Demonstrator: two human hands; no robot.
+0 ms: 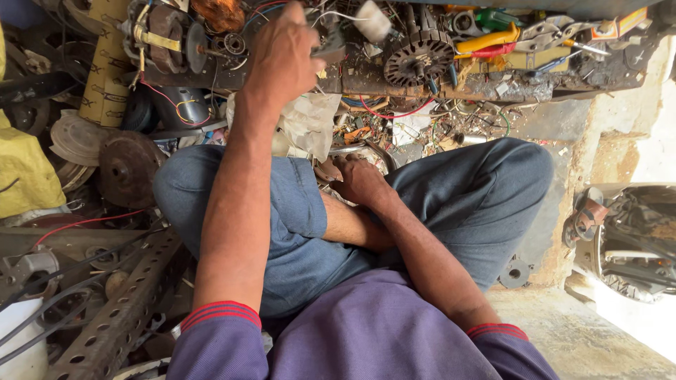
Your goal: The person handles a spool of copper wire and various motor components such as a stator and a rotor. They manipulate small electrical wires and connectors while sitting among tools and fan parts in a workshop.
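My left hand [282,60] reaches forward to the cluttered low bench, its fingers closed on a small dark flat part [329,43] with white wires [338,14] trailing from it. My right hand [360,181] rests low between my crossed legs in blue jeans, knuckles up and fingers curled. It lies against a round shiny metal rim [370,149]; whether it grips the rim is hidden. A crumpled white cloth [310,123] lies just beyond my left knee.
A black finned rotor [419,60], yellow-handled pliers [493,39] and loose wires litter the bench. A motor with copper windings [165,35], a rusty disc [127,169] and a yellow cloth [24,176] sit at left. A perforated metal angle bar [113,317] lies lower left.
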